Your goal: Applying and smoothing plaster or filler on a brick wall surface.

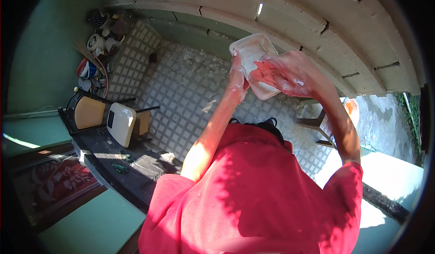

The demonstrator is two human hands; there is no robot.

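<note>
A white rectangular plastic tray, smeared with pale paste, is held up at the upper middle. My left hand grips it along the left side, with white smears on the fingers. My right hand reaches over the tray's right part, fingers curled around or against a rough reddish patch flecked with white; I cannot make out whether that is an object or paste on the hand. My arms come up from the red-sleeved body at the lower middle.
Pale planks run across the top. At left are stacked buckets and containers, a tan-backed chair, a white seat and a dark ledge. A brown stool stands at right on the tiled floor.
</note>
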